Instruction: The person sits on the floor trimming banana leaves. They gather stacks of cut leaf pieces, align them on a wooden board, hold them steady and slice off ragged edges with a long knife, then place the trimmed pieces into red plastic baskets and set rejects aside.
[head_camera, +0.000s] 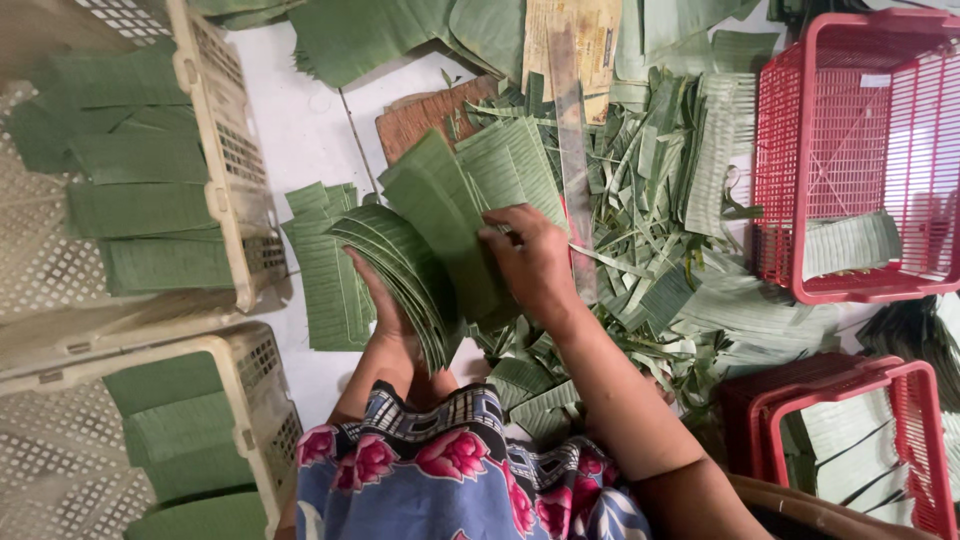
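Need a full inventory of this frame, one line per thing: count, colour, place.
leaf stack: one fanned bundle, green, centre, in both hands
cut leaf pile: one, green, on floor left of the stack
leaf scraps: many, green, heaped centre-right
cream crates: two, left side, holding flat green leaf pieces
red baskets: two, right side, some leaf pieces inside
board: one, brown, upper centre under leaves
left hand: under the stack
right hand: on top of the stack
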